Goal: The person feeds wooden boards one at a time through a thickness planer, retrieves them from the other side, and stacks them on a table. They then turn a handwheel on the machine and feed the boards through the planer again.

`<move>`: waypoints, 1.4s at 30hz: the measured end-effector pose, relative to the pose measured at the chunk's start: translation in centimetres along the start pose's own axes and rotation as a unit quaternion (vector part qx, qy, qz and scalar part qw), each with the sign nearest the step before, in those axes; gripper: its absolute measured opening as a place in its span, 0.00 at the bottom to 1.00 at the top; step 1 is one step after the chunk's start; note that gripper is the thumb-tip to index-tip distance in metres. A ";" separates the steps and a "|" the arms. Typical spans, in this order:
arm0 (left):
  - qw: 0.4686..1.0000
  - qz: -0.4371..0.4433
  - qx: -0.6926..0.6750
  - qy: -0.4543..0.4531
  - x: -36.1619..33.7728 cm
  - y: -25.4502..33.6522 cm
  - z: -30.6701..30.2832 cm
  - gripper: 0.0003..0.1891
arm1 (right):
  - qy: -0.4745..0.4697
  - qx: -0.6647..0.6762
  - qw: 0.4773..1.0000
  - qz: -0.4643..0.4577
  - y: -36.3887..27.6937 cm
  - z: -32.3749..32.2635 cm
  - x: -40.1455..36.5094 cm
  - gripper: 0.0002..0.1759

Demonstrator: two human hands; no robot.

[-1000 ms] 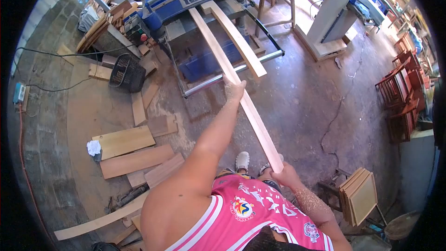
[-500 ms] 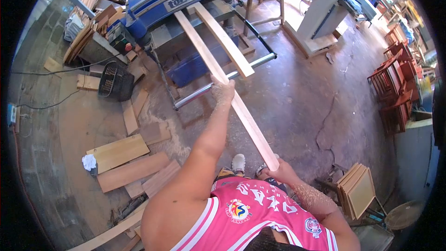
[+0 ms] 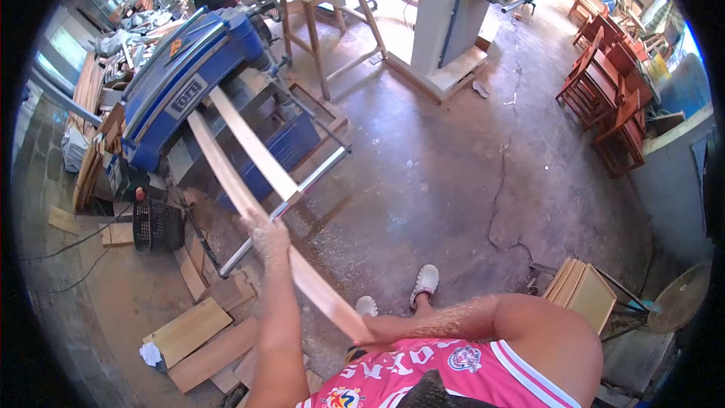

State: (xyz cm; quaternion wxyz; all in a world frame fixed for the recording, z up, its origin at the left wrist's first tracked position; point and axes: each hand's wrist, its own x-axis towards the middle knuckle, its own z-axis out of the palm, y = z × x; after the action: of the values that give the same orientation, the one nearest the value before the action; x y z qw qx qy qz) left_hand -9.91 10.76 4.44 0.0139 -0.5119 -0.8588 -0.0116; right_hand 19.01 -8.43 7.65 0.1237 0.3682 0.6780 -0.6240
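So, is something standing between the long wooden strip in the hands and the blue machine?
Nothing visible does. The long strip, gripped by the left hand and right hand, reaches the blue machine. A second strip lies beside it on the right, not across its path.

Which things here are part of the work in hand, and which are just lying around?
In use: long pale wooden board, left hand, right hand, blue planing machine.
Lying about: black plastic basket, red wooden chairs, short floor planks.
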 end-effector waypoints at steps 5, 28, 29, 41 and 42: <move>0.994 -0.063 -0.085 0.015 0.7 0.4 -1.1 0.46 | -0.062 0.001 0.986 -0.152 4.5 -7.0 3.1 0.45; 0.989 -0.122 -0.083 -0.033 7.8 0.9 -3.0 0.46 | 0.601 -0.154 0.784 0.027 12.8 -85.8 9.3 0.43; 0.982 -0.133 -0.123 -0.049 9.6 2.1 -4.0 0.45 | 0.644 -0.166 0.745 0.044 12.6 -90.2 10.6 0.43; 0.921 0.186 -0.328 0.097 32.6 32.5 -8.3 0.29 | 0.644 -0.209 0.735 0.025 12.9 -106.3 14.4 0.29; 0.898 0.240 -0.357 0.096 35.1 36.0 -7.2 0.29 | 0.633 -0.229 0.740 0.010 12.3 -103.9 13.7 0.28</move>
State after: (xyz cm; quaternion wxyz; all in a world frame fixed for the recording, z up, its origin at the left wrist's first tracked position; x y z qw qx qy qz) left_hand 5.12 58.47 13.14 -0.0846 -0.6693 -0.6428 -0.3627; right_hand 47.83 93.09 9.64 -0.2472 0.6458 0.7188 -0.0720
